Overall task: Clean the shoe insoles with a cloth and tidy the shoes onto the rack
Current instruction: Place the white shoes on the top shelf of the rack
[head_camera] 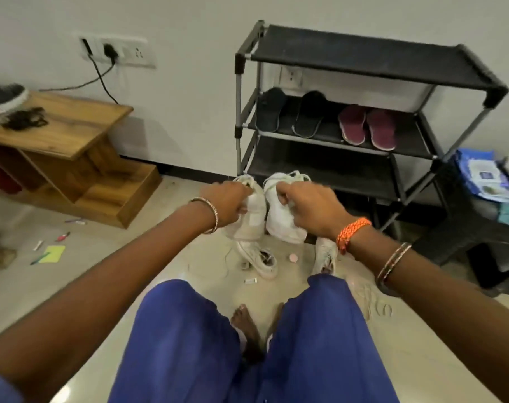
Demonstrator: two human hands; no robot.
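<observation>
White shoes: left grip [227,199] grasps one [252,216], right grip [302,203] the other [279,218].

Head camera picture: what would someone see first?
Two hands, the left hand and the right hand, each hold up a white shoe in the middle, before a black shoe rack. On its middle shelf sit maroon slippers. Two more white shoes lie on the floor below.

No text, label or number is legible on anything in view.
</observation>
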